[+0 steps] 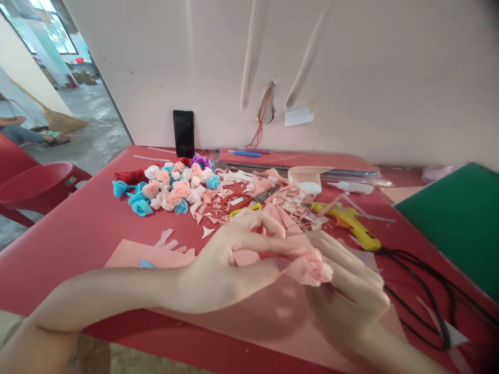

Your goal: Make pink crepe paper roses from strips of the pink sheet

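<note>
Both my hands work over a red table [78, 228] on a small pink paper rose [311, 268]. My left hand [226, 265] reaches across from the left, its thumb and fingers pinched on the pink paper strip that feeds into the rose. My right hand [346, 285] cups the rose from below and from the right, fingers curled around it. A pink paper sheet [148, 255] lies under my hands.
A heap of finished pink, white, blue and purple paper roses [171, 184] lies at the back left. Pink scraps and scissors [241, 202] litter the middle. A yellow glue gun [353, 223] with black cable lies right, beside a green board [460, 223]. A phone [183, 133] leans on the wall.
</note>
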`<state>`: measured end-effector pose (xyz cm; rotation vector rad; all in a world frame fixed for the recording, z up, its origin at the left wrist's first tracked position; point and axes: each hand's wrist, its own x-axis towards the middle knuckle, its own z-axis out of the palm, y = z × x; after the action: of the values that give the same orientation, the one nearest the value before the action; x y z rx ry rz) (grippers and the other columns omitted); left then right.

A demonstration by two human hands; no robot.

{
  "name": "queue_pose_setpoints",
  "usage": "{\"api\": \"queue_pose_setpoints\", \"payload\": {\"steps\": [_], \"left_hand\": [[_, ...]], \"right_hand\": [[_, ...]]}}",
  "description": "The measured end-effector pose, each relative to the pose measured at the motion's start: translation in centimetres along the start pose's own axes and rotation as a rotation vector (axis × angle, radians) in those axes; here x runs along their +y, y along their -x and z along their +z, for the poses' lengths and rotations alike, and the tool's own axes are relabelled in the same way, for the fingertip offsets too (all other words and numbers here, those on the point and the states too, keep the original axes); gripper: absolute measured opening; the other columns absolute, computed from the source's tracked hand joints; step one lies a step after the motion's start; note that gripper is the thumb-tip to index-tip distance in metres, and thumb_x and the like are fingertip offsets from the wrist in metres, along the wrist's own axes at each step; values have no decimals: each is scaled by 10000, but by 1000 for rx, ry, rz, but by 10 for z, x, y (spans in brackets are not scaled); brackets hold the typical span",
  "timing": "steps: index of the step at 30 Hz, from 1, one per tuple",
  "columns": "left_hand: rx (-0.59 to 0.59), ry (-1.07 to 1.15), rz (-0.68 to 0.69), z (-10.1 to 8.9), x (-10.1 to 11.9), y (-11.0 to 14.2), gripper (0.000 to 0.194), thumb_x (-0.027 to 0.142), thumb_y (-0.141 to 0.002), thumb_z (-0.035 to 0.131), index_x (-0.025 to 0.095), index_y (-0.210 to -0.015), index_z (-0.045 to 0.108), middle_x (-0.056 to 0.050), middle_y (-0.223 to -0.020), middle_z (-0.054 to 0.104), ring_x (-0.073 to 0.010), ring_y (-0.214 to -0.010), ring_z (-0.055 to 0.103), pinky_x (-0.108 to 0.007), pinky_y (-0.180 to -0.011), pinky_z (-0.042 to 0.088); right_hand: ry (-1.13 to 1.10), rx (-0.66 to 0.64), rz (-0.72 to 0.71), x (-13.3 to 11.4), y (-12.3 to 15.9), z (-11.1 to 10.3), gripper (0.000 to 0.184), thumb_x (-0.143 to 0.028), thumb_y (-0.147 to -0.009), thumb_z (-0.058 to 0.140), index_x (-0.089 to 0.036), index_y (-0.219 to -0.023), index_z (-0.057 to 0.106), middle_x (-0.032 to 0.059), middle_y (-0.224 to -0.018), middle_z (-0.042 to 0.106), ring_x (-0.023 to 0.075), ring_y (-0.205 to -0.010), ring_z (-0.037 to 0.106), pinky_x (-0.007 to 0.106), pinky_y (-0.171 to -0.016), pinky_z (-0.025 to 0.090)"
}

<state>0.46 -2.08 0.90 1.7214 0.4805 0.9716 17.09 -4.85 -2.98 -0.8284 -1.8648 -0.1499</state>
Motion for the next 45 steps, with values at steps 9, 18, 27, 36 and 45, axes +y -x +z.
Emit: {"api": "queue_pose_setpoints", "payload": {"steps": [9,18,27,36,45], "left_hand": [[-27,-220,86,0,-3,5,214,115,-796,557,111,-952,704,-33,-771,498,-145,-803,470,-320,-822,414],[14,-160,11,0,-3,3,192,151,-777,613,184,-933,720,-8,-750,464,-138,-791,477,-306,-791,424],[17,-60,-89,0,-1,3,133,141,-757,640,208,-822,734,4,-744,476,-108,-718,464,-272,-728,419],[57,44,-95,-1,-4,1,111,131,-757,644,206,-771,724,1,-753,536,-103,-731,500,-245,-721,439],[96,154,-120,-2,-4,1,157,111,-711,678,242,-763,746,-5,-740,533,-110,-718,515,-246,-668,465]], "right_hand": [[34,-16,6,-5,3,-3,224,48,-718,509,-176,-700,503,18,-655,500,119,-587,472,245,-489,405],[68,-11,-8,-3,-1,0,227,32,-743,498,-191,-713,517,45,-667,583,150,-588,531,267,-497,437],[135,-27,64,-10,-4,-1,242,3,-787,484,-202,-660,496,-4,-589,563,112,-527,500,225,-478,424],[154,-3,202,-17,-7,-4,206,-109,-824,511,-266,-942,575,-34,-592,620,125,-467,561,242,-428,439],[89,35,143,-16,-11,-2,132,-125,-843,531,-245,-794,510,-35,-557,600,119,-484,567,243,-472,477]]}}
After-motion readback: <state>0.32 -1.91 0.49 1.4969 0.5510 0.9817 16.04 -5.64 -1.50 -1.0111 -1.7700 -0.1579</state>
